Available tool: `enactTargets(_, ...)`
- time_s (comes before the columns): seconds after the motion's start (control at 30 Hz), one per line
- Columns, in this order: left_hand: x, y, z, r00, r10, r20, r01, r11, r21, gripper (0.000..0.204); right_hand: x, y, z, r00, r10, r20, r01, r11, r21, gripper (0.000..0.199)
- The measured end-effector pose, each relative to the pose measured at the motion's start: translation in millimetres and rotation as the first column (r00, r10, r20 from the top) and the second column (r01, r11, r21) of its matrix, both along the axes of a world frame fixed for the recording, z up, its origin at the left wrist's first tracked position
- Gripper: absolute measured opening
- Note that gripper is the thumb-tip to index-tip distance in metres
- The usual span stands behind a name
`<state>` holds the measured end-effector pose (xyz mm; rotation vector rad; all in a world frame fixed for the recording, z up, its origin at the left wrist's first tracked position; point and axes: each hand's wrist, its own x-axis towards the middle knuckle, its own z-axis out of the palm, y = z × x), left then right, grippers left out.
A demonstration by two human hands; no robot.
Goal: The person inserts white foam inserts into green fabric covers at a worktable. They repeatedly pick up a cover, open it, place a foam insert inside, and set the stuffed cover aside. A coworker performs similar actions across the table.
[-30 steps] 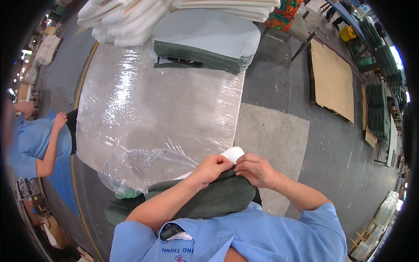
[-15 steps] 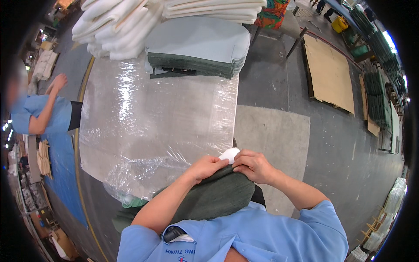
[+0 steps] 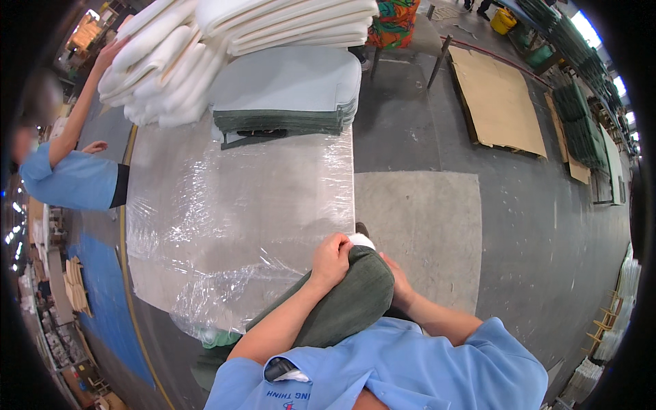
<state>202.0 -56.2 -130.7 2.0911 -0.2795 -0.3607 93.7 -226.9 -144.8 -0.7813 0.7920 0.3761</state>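
A dark green fabric cushion cover lies across my lap at the near edge of the table, its rounded end toward the right. White padding shows at its far end. My left hand is closed on the cover's far edge, right beside the padding. Along the right side of the rounded end, my right hand grips the fabric, its fingers partly hidden behind the cover.
The table is wrapped in clear plastic film. Toward its far end sit a stack of grey-and-green fabric pieces and folded white padding. At the left, a co-worker in a blue shirt reaches to the padding. Cardboard lies right.
The cover's rounded end has turned up toward the far side, hiding more of the padding. My right hand has moved down its right side. The co-worker's arm has stretched out to the white padding.
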Motion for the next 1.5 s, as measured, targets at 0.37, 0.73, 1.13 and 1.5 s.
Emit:
enactTargets(0.37,10,7,-2,0.981,-0.026,-0.195,-0.004,0.988,-0.153,0.012,-27,50,-83,0.971,-0.195,0.138,0.137,0.929,0.343,0.041)
enactTargets(0.73,38,28,-41,0.880,-0.119,-0.460,-0.107,0.893,-0.436,0.014,26,62,-50,0.985,-0.012,0.170,0.087,0.892,-0.443,0.031)
enactTargets(1.13,28,-18,-37,0.998,0.052,-0.030,-0.055,0.993,-0.103,0.014,28,19,-40,0.924,-0.381,0.023,0.380,0.923,0.058,0.028)
enactTargets(1.5,33,64,12,0.355,-0.149,-0.923,-0.046,0.983,-0.176,0.039,62,15,-50,0.935,-0.295,-0.197,0.340,0.903,0.263,0.060)
